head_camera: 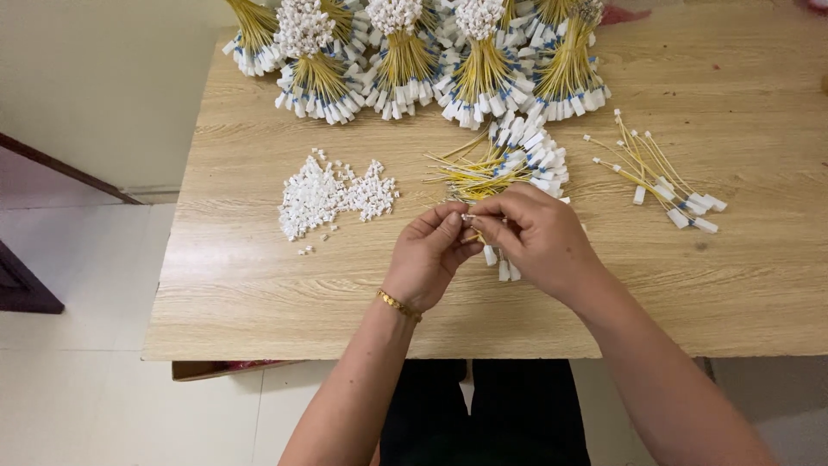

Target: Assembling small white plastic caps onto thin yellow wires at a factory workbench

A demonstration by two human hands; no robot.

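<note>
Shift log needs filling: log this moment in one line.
left hand: pinching small white piece | right hand: holding yellow wires | connector pile: left | loose wires: behind hands | table

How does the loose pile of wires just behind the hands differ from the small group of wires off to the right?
The loose pile is larger and heaped, wires overlapping; the small group holds few wires, fanned flat. The pile lies right behind the hands; the group lies apart, nearer the table's right edge. Both are yellow wires with white ends.

No signs or screens before me. Under my table's (259, 293) near edge a brown cardboard box (200, 370) peeks out, something red inside. The white, blue-banded tabs (539, 160) on the yellow wires (466, 170) may be labels; I cannot tell
</note>
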